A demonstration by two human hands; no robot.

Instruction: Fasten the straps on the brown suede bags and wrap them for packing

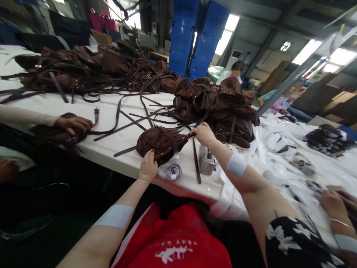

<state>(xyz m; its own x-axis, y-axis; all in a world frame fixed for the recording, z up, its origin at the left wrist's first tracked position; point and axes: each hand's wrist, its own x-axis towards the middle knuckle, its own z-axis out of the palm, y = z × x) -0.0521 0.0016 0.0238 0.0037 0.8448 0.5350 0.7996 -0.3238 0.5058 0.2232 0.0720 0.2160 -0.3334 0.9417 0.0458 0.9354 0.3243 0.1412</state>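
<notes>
One brown bag (158,142) lies by the front edge of the white worktop (108,108), seemingly mid-handling, the right hand (205,133) pinching its narrow end, the left hand (148,166) touching its near side, grip unclear, while heaped bags (107,61) beyond could be done or waiting.

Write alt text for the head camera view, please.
A person's left hand touches a gathered brown bag on a white-covered table while the right hand holds its right end. Heaped brown bags lie behind; at left, a co-worker's hand rests on another bag.
</notes>
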